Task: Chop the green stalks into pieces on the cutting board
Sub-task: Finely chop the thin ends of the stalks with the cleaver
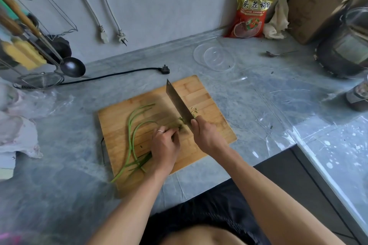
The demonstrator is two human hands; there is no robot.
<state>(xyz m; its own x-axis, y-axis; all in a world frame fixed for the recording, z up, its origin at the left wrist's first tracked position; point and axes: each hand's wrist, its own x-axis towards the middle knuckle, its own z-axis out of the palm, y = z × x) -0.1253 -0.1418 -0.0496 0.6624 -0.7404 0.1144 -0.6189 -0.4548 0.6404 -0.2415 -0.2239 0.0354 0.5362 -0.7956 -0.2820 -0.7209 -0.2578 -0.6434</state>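
Two bare arms reach over the worktop's near edge. My left hand (165, 143) pinches the green stalks (132, 137) down on the cutting board (209, 93). My right hand (205, 133) grips the cleaver (179, 103), its blade at the stalks' bunched ends. I think chopping has just begun: few bits (194, 110) lie cut. Next, slide the stalks along. The clear dish (214, 56) near the back edge looks empty.
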